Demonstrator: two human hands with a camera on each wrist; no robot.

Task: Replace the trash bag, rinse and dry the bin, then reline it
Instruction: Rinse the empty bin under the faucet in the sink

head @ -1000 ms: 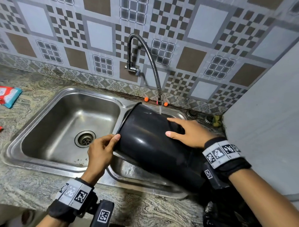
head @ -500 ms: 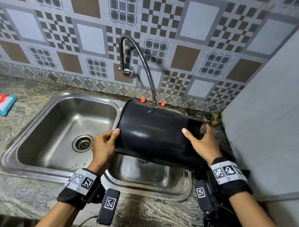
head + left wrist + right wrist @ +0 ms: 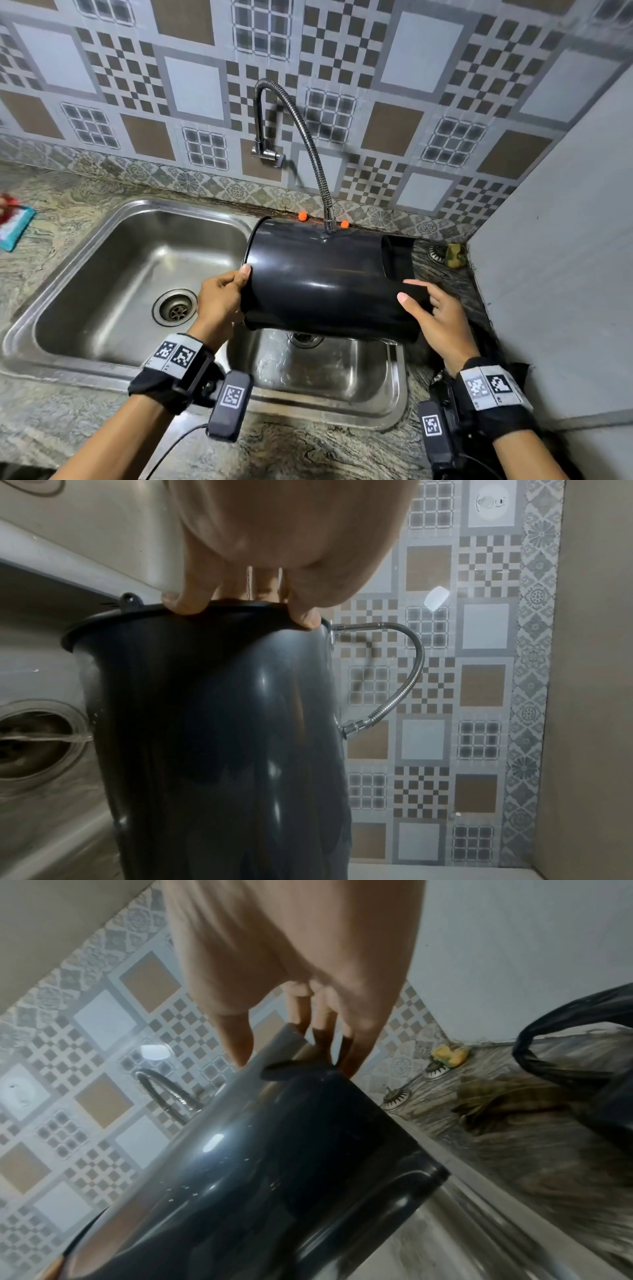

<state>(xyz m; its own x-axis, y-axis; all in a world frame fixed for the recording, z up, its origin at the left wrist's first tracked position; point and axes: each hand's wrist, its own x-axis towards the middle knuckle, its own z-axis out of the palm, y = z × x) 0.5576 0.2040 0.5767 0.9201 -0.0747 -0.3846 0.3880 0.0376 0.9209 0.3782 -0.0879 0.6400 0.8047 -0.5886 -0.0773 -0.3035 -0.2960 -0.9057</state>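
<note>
A patterned tile wall backs a steel double sink (image 3: 102,246). From the head view, the black bin (image 3: 318,284) lies on its side over the smaller basin, directly under the faucet (image 3: 318,178), whose stream strikes its upper wall. The left hand (image 3: 219,305) grips the rim end left of the faucet; the right hand (image 3: 442,318) cups the base end with fingers spread.

In the left wrist view, fingertips (image 3: 181,603) curl over the bin's rim, and water runs toward the drain (image 3: 31,739).

In the right wrist view, straight fingers (image 3: 352,1053) press the bin's end; a black trash bag (image 3: 589,1069) sits beside the sink.

The wet plastic is probably slick: the open-handed right hold could slip, dropping the bin or splashing water onto the counter.
</note>
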